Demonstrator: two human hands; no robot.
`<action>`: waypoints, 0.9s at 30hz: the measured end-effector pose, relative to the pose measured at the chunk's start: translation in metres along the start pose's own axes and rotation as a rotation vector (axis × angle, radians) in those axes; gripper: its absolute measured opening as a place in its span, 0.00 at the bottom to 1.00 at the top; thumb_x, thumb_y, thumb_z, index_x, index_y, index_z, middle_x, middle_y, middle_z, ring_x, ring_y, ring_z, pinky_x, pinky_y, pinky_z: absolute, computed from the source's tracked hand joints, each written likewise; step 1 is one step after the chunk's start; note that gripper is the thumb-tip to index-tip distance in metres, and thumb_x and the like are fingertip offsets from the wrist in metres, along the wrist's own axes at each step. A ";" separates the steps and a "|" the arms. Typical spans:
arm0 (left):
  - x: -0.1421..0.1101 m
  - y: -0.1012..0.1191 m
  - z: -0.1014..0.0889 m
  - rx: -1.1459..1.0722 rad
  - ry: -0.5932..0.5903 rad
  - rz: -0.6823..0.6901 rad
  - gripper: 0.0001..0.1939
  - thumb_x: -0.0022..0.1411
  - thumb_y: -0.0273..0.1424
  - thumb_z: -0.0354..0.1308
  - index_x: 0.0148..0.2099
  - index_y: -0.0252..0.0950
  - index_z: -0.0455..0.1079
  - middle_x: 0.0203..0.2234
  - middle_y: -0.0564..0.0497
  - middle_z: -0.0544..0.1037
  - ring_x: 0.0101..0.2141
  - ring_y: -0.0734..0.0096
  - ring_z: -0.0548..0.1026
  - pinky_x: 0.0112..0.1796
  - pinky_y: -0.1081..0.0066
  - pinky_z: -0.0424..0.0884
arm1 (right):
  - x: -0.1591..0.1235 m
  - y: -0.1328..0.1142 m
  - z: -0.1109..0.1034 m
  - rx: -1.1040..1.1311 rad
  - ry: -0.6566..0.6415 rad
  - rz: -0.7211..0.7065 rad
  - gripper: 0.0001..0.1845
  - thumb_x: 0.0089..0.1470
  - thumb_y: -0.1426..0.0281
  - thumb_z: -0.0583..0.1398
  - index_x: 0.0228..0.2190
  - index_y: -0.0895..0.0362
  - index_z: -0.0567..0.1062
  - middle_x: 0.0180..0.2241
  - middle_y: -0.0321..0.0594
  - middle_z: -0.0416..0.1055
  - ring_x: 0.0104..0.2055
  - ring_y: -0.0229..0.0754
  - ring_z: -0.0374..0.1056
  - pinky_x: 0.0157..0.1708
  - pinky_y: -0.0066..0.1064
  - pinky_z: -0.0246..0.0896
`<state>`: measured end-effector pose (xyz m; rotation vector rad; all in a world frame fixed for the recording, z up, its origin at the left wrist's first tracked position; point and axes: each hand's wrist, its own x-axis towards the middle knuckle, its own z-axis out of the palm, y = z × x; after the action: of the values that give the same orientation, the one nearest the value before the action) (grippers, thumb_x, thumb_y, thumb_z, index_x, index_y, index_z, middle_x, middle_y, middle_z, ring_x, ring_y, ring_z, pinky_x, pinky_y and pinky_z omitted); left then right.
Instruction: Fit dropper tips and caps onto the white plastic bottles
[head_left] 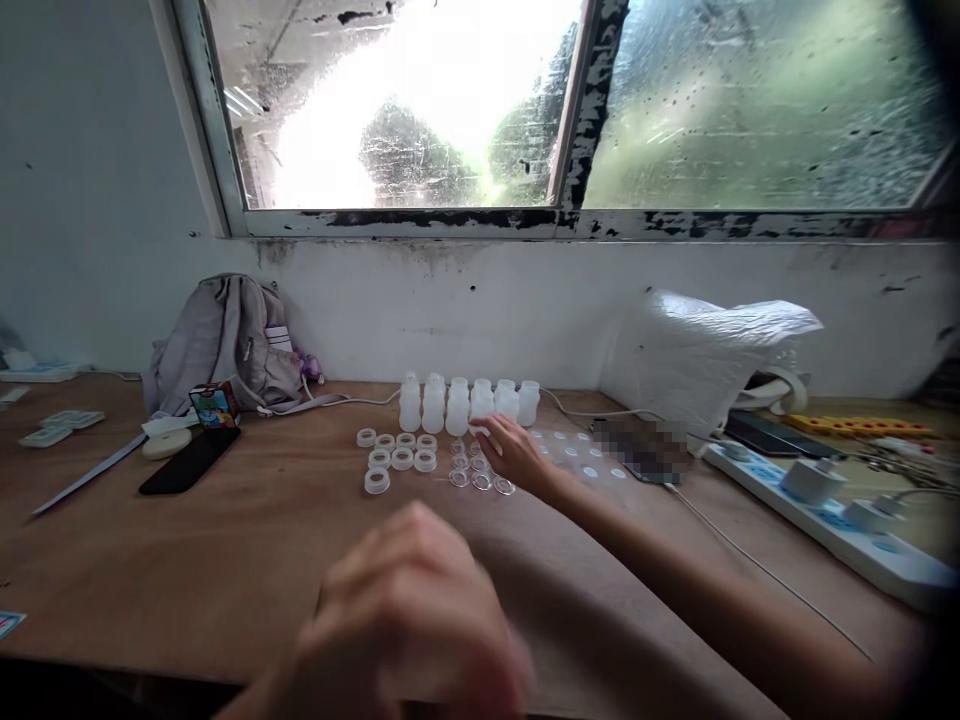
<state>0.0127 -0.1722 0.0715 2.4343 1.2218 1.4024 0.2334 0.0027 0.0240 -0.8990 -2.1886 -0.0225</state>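
My right hand [511, 450] reaches across the table with its fingers pinched together in front of the translucent white bottles [457, 408]. A small whitish piece shows at its fingertips; its kind is unclear. The two leftmost bottles [421, 405] carry tops, while the others look open-necked. Beneath that hand lie several clear rings [481, 482], partly covered by it. Left of them are rows of translucent white collar rings [403, 459], and small pale discs [591, 472] lie to the right. Close to the camera, my left hand [412, 620] is smeared by motion, its fingers curled out of sight.
On the left stand a grey backpack [232, 345], a small colourful box [214, 404] and a black phone [190, 461]. A white power strip [832, 520], a cable [765, 570] and a plastic bag [690, 360] occupy the right. The wooden table [187, 570] meets a wall.
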 end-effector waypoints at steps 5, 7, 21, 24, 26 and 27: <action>0.077 -0.069 0.039 0.165 -0.050 0.117 0.09 0.57 0.34 0.45 0.38 0.37 0.63 0.31 0.50 0.69 0.34 0.71 0.67 0.34 0.71 0.65 | -0.063 0.004 0.000 -0.005 0.035 0.178 0.12 0.51 0.71 0.48 0.37 0.54 0.66 0.33 0.44 0.66 0.36 0.44 0.62 0.37 0.35 0.56; 0.081 -0.103 0.057 0.385 -0.187 -0.016 0.09 0.56 0.35 0.47 0.38 0.37 0.63 0.33 0.49 0.69 0.36 0.68 0.67 0.34 0.71 0.65 | -0.073 0.010 0.003 -0.044 0.029 0.293 0.11 0.50 0.70 0.48 0.37 0.55 0.65 0.30 0.42 0.66 0.31 0.42 0.63 0.32 0.32 0.57; 0.037 -0.135 0.086 0.507 -0.429 -0.335 0.14 0.56 0.39 0.45 0.40 0.35 0.59 0.37 0.45 0.65 0.33 0.63 0.70 0.33 0.66 0.64 | -0.075 0.019 0.014 -0.118 -0.062 0.393 0.07 0.48 0.68 0.52 0.32 0.57 0.64 0.33 0.43 0.64 0.36 0.42 0.60 0.36 0.33 0.55; 0.048 -0.113 0.107 0.338 -0.385 -0.182 0.11 0.56 0.36 0.46 0.38 0.35 0.59 0.36 0.47 0.65 0.34 0.66 0.69 0.36 0.67 0.65 | -0.073 0.008 0.012 -0.007 -0.035 0.296 0.07 0.48 0.69 0.53 0.33 0.56 0.64 0.33 0.42 0.64 0.36 0.42 0.60 0.37 0.33 0.55; 0.055 -0.098 0.122 0.227 -0.331 -0.089 0.10 0.57 0.34 0.45 0.39 0.36 0.59 0.36 0.48 0.64 0.35 0.68 0.68 0.37 0.68 0.65 | -0.074 -0.002 0.011 0.018 -0.081 0.208 0.07 0.47 0.69 0.54 0.32 0.55 0.64 0.33 0.42 0.64 0.37 0.42 0.59 0.38 0.34 0.55; 0.058 -0.092 0.128 0.171 -0.297 -0.046 0.10 0.57 0.34 0.45 0.40 0.36 0.59 0.36 0.48 0.64 0.35 0.68 0.68 0.37 0.68 0.65 | -0.075 -0.006 0.012 0.015 -0.119 0.172 0.07 0.47 0.68 0.55 0.32 0.55 0.65 0.33 0.42 0.64 0.38 0.43 0.59 0.38 0.34 0.55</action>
<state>0.0702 -0.0320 -0.0012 2.5858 1.3592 0.9150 0.2570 -0.0436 -0.0317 -1.1027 -2.2090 0.1334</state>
